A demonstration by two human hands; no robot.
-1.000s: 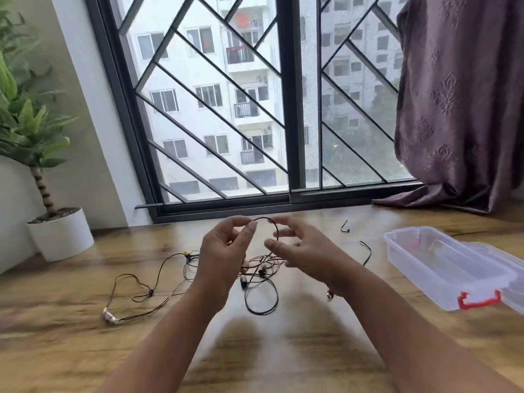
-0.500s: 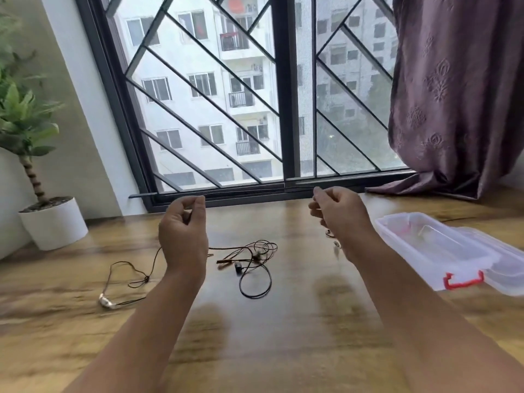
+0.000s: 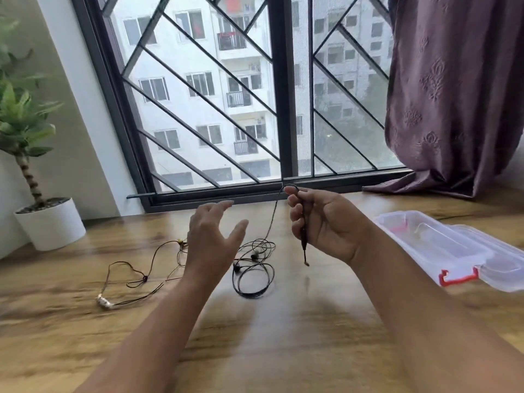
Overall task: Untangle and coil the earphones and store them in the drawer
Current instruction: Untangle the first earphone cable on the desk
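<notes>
Black earphones (image 3: 253, 275) lie in a tangle on the wooden table (image 3: 283, 336), with loops in the middle and a strand trailing left to a pale plug end (image 3: 105, 303). My right hand (image 3: 323, 222) is raised above the table and grips one end of the cable. That cable bends over my fingertips, and its jack hangs down below my palm. From the hand the cable drops to the tangle. My left hand (image 3: 212, 239) hovers over the left part of the tangle with fingers spread, holding nothing.
A clear plastic box (image 3: 433, 245) with a red latch stands open at the right, its lid beside it. A potted plant (image 3: 48, 222) in a white pot is at the far left. A purple curtain (image 3: 453, 95) hangs at the back right by the window.
My left hand has let go of the cable and opened, moving right and down. My right hand now holds the cable end folded over its fingers, closer to the middle.
</notes>
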